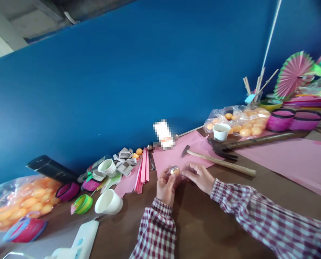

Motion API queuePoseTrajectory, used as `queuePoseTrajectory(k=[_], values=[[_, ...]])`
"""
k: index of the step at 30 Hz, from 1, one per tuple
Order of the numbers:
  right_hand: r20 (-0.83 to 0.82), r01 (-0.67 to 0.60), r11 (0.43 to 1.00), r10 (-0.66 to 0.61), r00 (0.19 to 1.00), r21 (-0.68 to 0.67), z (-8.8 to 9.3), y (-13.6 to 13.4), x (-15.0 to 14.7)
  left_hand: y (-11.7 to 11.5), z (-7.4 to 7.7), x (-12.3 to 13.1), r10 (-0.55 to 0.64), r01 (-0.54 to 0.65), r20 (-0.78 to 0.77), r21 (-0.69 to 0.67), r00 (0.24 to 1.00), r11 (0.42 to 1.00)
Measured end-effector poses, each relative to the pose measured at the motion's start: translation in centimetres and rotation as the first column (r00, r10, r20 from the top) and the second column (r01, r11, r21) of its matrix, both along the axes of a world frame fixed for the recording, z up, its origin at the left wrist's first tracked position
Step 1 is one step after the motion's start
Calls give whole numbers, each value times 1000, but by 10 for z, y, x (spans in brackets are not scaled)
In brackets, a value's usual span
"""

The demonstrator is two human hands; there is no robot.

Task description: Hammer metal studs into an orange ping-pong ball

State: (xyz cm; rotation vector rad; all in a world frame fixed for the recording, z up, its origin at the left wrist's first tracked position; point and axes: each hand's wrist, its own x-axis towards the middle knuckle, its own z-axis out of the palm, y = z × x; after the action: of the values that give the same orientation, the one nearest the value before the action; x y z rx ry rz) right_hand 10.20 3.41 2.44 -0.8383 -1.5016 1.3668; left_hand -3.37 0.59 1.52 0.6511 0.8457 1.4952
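Observation:
Low in the middle of the head view, my left hand (166,185) holds a small round object (174,170), shiny silver on top and orange below. Its fingers wrap round the object's sides. Just to the right, my right hand (199,175) has its thumb and fingertips pinched close beside the object; whether anything is between them is too small to tell. Behind both hands lies a pink paper sheet (171,154), with a small wooden-handled hammer (219,160) resting across its right part.
At the left are a bag of orange balls (27,201), a white cup (108,202) and a white power strip (86,237). Folded pink strips (142,171) lie behind my left hand. A larger hammer (257,141), a paper cup (221,132) and another ball bag (246,124) stand right.

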Motion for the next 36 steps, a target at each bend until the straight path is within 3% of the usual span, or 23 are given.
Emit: queuePoseTrajectory(k=[7,17,36], values=[[49,35,998,-38,998,50,-6,4,0,-1,-4,1,-9,17,-124,65,992,998],[-23,-45,999,45,999,-6,-5,4,-1,1,-11,-1,9,15,-241,96,971,995],[27,-54,998,54,998,8,-2,2,0,1,-10,0,22,7,-240,119,970,993]])
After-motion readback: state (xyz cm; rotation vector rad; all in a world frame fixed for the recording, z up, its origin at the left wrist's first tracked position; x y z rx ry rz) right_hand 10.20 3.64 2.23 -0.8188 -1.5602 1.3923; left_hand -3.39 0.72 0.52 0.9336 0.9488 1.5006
